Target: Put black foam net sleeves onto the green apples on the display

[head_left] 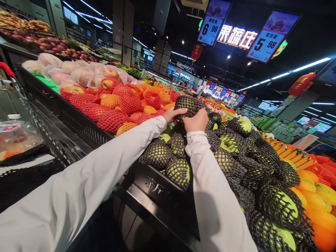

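Observation:
A green apple in a black foam net (189, 103) is held up between both hands over the pile. My left hand (173, 114) grips its left side, thumb stretched along the front. My right hand (196, 121) is closed round its right side, with the fingertips hidden behind the net. Below and to the right lie several more netted green apples (181, 172) in a black crate (157, 185). Some show bare green skin where the net gapes.
Red and orange netted fruit (130, 103) fills the crate section to the left, with bagged pale fruit (84, 74) behind. Oranges (319, 206) sit at the right. A metal cart (49, 122) stands at the left edge. Price signs (273, 36) hang overhead.

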Demonstrator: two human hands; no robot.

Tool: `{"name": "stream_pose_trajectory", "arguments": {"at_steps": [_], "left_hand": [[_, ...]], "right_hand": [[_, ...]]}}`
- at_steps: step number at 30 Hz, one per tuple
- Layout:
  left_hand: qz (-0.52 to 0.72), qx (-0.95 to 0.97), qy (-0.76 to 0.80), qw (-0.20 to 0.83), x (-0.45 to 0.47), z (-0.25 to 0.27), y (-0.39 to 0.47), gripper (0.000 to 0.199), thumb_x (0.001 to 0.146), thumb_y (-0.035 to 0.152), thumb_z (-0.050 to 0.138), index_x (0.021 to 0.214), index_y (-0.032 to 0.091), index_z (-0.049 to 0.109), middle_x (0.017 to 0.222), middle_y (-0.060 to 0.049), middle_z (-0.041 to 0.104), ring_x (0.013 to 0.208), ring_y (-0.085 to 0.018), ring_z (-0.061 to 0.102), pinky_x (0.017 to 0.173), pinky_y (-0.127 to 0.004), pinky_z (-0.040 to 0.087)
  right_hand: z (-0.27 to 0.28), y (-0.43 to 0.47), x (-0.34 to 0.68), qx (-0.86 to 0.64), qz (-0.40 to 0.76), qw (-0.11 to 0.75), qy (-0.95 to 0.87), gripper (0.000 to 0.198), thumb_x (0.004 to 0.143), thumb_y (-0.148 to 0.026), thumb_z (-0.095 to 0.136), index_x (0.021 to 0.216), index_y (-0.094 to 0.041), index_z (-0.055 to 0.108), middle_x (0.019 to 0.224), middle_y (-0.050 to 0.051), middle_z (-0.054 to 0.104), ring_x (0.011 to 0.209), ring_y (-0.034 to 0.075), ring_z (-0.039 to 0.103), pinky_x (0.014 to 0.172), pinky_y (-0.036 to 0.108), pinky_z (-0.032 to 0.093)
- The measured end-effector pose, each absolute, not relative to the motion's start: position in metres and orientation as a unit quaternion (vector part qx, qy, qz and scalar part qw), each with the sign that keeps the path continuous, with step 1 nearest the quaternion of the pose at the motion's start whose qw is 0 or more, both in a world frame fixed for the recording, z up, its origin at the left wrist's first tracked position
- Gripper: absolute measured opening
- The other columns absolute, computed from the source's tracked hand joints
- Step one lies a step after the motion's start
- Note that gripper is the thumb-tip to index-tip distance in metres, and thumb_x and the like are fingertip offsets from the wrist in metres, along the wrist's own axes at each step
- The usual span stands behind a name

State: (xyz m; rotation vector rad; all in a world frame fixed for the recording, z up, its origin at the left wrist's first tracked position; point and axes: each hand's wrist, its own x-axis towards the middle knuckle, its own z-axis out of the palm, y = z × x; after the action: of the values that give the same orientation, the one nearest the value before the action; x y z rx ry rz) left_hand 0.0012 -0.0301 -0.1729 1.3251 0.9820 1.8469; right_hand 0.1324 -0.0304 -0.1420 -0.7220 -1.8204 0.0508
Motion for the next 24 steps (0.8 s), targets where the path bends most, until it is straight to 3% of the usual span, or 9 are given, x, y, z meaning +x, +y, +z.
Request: {"name": "stream_pose_trajectory", "arguments": {"at_steps": [4,8,12,16,20,24], "left_hand": [[0.761,0.438,0.465,0.113,-0.007,-0.171,-0.031,0.075,0.062,0.039,0.078,0.125,0.019,0.041,0.125,-0.012,0.061,0.115,-0.025,0.060,0.100,-0.037,0.047],[0.684,0.351,0.636,-0.060,-0.016,-0.166,-0.044,0.086,0.061,0.027,0.081,0.132,0.017,0.033,0.130,-0.014,0.055,0.118,-0.029,0.056,0.104,-0.040,0.044],[0.594,0.390,0.682,-0.174,-0.016,-0.165,-0.054,0.079,0.067,0.014,0.072,0.138,0.015,0.035,0.139,-0.014,0.043,0.122,-0.032,0.049,0.107,-0.043,0.042],[0.490,0.462,0.719,-0.171,-0.014,-0.168,-0.052,0.078,0.069,0.015,0.071,0.140,0.021,0.040,0.136,-0.015,0.041,0.122,-0.036,0.049,0.100,-0.046,0.046],[0.406,0.533,0.736,-0.094,-0.019,-0.177,-0.039,0.087,0.059,0.026,0.081,0.137,0.022,0.044,0.129,-0.015,0.044,0.113,-0.036,0.057,0.096,-0.044,0.049],[0.412,0.528,0.743,-0.012,-0.027,-0.185,-0.026,0.093,0.051,0.029,0.085,0.134,0.018,0.045,0.135,-0.020,0.044,0.115,-0.040,0.058,0.100,-0.048,0.046]], "right_hand": [[-0.139,-0.030,0.134,-0.270,0.078,0.581,-0.764,0.035,0.074,-0.025,0.064,0.107,-0.013,0.060,0.112,0.012,0.064,0.086,0.020,0.062,0.087,0.037,0.051],[-0.137,-0.031,0.135,-0.269,0.119,0.601,-0.743,0.033,0.078,-0.028,0.063,0.108,-0.016,0.061,0.110,0.008,0.065,0.081,0.016,0.063,0.086,0.034,0.050],[-0.138,-0.030,0.132,-0.259,0.130,0.582,-0.760,0.032,0.076,-0.027,0.065,0.106,-0.015,0.064,0.106,0.007,0.068,0.074,0.013,0.062,0.083,0.031,0.050],[-0.139,-0.025,0.130,-0.252,0.144,0.578,-0.763,0.032,0.075,-0.028,0.066,0.104,-0.016,0.065,0.104,0.007,0.068,0.071,0.013,0.060,0.079,0.031,0.051],[-0.139,-0.021,0.129,-0.252,0.152,0.574,-0.764,0.032,0.074,-0.029,0.066,0.103,-0.015,0.065,0.103,0.007,0.068,0.070,0.013,0.060,0.077,0.030,0.051],[-0.140,-0.021,0.129,-0.252,0.152,0.571,-0.766,0.032,0.075,-0.029,0.066,0.103,-0.016,0.065,0.102,0.007,0.068,0.069,0.012,0.059,0.076,0.030,0.051]]}}
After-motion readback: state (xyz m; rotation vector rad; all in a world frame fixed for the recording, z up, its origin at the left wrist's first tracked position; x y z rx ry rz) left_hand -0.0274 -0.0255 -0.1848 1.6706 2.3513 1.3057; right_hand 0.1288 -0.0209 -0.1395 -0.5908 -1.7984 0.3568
